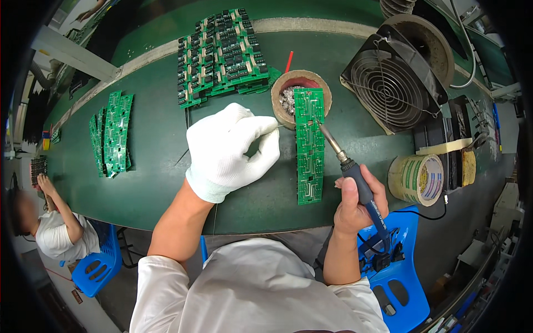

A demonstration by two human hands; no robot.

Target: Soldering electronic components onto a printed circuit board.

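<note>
My right hand (355,205), bare, grips the dark blue handle of a soldering iron (358,180). The iron's metal tip points at the upper part of a long green circuit board (310,161), and I cannot tell whether it touches. That board's upper end leans on the rim of a round bowl (320,81) holding silvery scraps. My left hand (236,147) wears a white glove, thumb and forefinger pinched together. Between those fingertips a short end of thin solder wire (281,126) sticks out toward the board.
Circuit boards with black components (222,55) are stacked at the back; more green boards (115,133) lie at left. A black fan (388,89) and a tape roll (416,178) stand at right, above a blue chair (408,272). Another person (61,233) sits far left.
</note>
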